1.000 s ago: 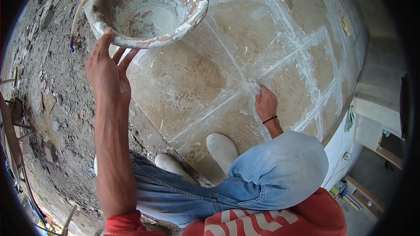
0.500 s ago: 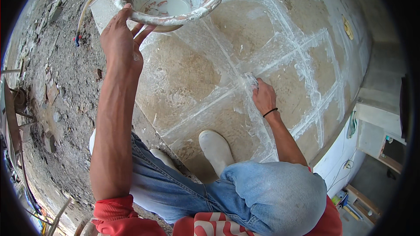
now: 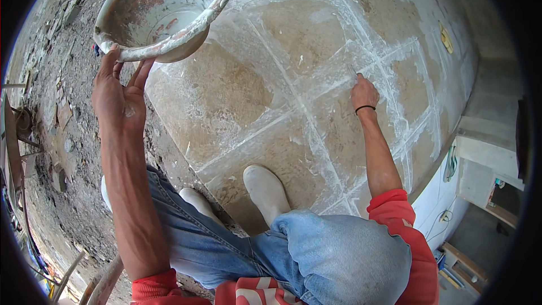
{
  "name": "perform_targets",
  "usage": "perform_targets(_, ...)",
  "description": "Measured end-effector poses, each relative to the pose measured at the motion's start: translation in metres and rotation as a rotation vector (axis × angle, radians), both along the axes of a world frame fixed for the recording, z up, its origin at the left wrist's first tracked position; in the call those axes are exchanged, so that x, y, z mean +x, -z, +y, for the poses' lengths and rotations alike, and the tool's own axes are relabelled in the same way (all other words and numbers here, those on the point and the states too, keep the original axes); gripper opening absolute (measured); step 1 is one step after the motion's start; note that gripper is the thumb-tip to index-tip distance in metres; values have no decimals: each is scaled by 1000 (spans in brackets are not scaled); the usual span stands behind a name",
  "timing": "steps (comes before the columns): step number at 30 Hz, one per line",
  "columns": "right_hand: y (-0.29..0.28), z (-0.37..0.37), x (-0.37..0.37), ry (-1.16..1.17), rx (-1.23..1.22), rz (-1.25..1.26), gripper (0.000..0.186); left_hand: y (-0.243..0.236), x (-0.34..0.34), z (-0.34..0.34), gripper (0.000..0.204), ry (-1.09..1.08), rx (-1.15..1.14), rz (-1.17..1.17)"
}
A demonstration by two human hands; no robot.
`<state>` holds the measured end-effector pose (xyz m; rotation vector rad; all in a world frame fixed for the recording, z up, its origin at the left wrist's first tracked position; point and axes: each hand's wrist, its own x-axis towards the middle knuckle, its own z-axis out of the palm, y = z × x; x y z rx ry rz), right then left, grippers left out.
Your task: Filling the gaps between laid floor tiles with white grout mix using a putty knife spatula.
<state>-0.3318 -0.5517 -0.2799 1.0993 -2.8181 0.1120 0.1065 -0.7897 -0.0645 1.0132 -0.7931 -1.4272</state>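
Left hand [image 3: 119,99] open, fingertips on rim of round mortar-smeared metal pan [image 3: 164,14] at 11 o'clock | right hand [image 3: 364,91] curled, fingertip pressing white grout joint [image 3: 305,110] of beige floor tiles [image 3: 220,87] at 2 o'clock | risk: we judge the pan could tip, spilling grout, under so light a hold.

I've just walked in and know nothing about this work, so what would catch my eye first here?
Probably the big round basin at top left, smeared with whitish paste, with the person's left hand at its near rim. Next, the tiled floor with white-filled joints crossing it, where the right hand, a dark band at its wrist, presses on a joint line. Low in the picture, bent knees in blue jeans and pale boots show the person crouching.
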Motion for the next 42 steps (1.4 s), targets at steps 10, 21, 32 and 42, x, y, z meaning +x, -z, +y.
perform_targets(10,12,-6,223,-372,-51,-276,27,38,-36,-29,45,-26,-1,38)
perform_targets(21,9,68,123,46,-4,-270,30,49,-59,-26,36,46,21,-59)
perform_targets(32,26,-50,80,-315,-50,-711,27,50,-58,-16,40,87,14,-75)
perform_targets(42,37,-40,65,-283,-113,-482,37,47,-50,-13,40,75,-16,-98)
